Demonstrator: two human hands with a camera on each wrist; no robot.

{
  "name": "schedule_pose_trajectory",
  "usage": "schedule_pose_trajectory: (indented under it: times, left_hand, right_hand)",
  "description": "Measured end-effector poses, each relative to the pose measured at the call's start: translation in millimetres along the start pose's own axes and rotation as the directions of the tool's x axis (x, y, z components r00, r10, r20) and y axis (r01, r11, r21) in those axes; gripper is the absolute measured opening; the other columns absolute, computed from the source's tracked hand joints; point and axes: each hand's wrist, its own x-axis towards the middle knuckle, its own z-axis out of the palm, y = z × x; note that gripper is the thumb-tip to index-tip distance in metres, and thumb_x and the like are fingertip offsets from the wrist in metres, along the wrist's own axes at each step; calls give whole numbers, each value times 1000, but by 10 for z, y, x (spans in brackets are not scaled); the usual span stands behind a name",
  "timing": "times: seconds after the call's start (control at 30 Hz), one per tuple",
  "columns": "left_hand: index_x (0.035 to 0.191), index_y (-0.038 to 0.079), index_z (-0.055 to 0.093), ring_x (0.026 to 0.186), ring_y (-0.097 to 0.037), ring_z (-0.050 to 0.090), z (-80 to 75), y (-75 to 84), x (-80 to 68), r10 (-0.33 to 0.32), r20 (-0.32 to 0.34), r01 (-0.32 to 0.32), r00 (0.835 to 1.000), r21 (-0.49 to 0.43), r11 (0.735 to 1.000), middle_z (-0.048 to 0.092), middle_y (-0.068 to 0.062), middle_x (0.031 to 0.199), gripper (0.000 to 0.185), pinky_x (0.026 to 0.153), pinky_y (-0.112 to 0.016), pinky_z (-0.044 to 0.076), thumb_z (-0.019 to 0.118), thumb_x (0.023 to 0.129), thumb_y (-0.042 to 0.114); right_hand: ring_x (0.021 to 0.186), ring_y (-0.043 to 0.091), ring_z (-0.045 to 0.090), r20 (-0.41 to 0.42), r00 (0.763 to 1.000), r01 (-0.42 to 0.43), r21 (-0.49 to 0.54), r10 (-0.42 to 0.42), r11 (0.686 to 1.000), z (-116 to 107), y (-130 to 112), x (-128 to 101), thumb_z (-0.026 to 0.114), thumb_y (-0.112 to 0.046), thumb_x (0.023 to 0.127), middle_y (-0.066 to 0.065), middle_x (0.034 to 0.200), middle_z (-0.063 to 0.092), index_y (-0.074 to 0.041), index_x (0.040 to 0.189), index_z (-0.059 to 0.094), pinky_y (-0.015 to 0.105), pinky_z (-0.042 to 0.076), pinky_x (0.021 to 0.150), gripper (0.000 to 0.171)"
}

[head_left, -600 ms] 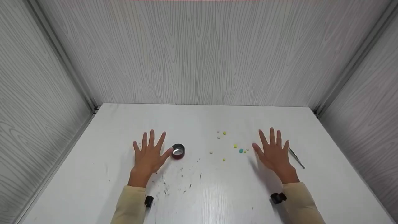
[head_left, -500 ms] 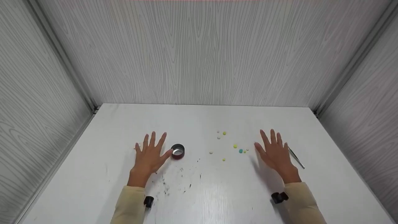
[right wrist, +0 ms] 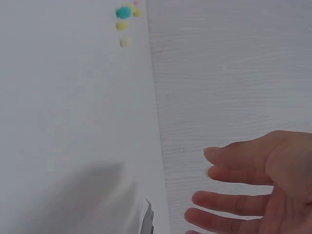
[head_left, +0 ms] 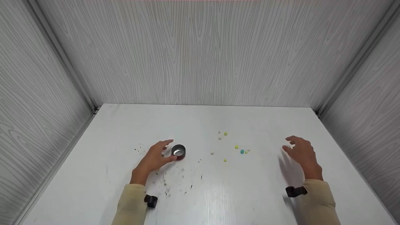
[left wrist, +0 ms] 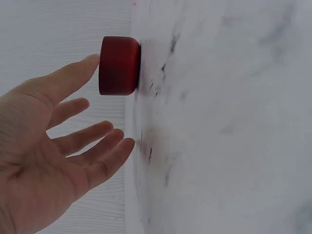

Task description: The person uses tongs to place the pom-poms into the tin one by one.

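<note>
A small round container (head_left: 178, 152), dark red outside with a bare metal inside, stands on the white table left of the middle. My left hand (head_left: 156, 156) is spread loosely around its left side. In the left wrist view the thumb tip (left wrist: 91, 59) is right at the container's rim, and the other fingers (left wrist: 114, 153) hang relaxed, apart from it. At the right, my right hand (head_left: 301, 153) hovers above the table, fingers bent and holding nothing. Below it, the tip of slim metal tweezers (right wrist: 146, 217) shows in the right wrist view; the hand hides most of them in the head view.
Several small beads lie about the table's middle: a teal one (head_left: 242, 151), yellow ones such as this bead (head_left: 236, 147), and pale ones such as this bead (head_left: 212, 153). Dark smudges (head_left: 167, 189) mark the tabletop at front left. Wood-grain panels (head_left: 200, 53) enclose the back and sides.
Both hands were spread flat with fingers straight. The left has turned toward the container, fingers now bending around it. The right has moved rightward over the tweezers, its fingers curving in.
</note>
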Motion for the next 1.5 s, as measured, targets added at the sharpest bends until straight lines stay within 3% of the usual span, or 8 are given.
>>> schedule_pose_trajectory:
  times: [0.27, 0.43, 0.67, 1.13, 1.3, 1.5]
  left_hand:
    - [148, 6, 54, 132, -41, 58, 63, -12, 84, 10, 4, -9, 1000, -117, 993, 59, -20, 143, 66, 107, -55, 50, 82, 89, 16]
    - [145, 5, 57, 129, -39, 60, 78, -10, 128, 3, 9, -2, 1000, -125, 992, 62, -20, 140, 64, 109, -56, 48, 83, 87, 12]
    - [145, 2, 56, 125, -38, 61, 92, -8, 160, 0, 16, 1, 1000, -117, 993, 65, -21, 135, 67, 108, -57, 48, 85, 85, 13]
    - [138, 4, 63, 122, -36, 64, 145, -4, 211, 0, 11, 2, 1000, -148, 989, 66, -19, 135, 60, 106, -53, 50, 86, 83, 9]
    - [138, 3, 63, 122, -37, 64, 134, -15, 218, -7, 11, 9, 1000, -149, 989, 66, -20, 135, 60, 106, -54, 51, 86, 83, 8]
    - [138, 1, 64, 120, -37, 66, 143, -19, 226, 0, 11, 2, 1000, -168, 986, 68, -21, 133, 60, 106, -53, 51, 86, 82, 6]
  right_hand:
    - [117, 54, 59, 76, 986, -146, -18, 147, 989, -16, 261, 27, 64, -23, 98, 38, 137, 55, 7, 138, 56, 58, 53, 84, 50]
    - [117, 55, 59, 123, 972, -196, -40, 199, 980, 6, 365, 53, 64, -25, 98, 39, 138, 54, 7, 139, 53, 57, 52, 84, 54]
    - [105, 50, 64, 155, 966, -203, -40, 207, 978, 11, 429, 62, 67, -24, 97, 38, 131, 58, 8, 136, 55, 52, 53, 76, 52]
    - [96, 45, 68, 104, 970, -217, -47, 221, 975, 69, 507, 84, 59, -11, 95, 33, 116, 68, 7, 120, 66, 48, 52, 70, 32]
    - [98, 47, 68, 62, 983, -172, -8, 172, 985, 58, 455, 108, 57, -11, 98, 34, 116, 68, 6, 120, 68, 50, 54, 74, 30]
    - [82, 37, 71, -51, 999, 4, 56, -2, 998, 106, 260, 143, 63, -2, 98, 31, 102, 72, 7, 115, 70, 32, 49, 61, 21]
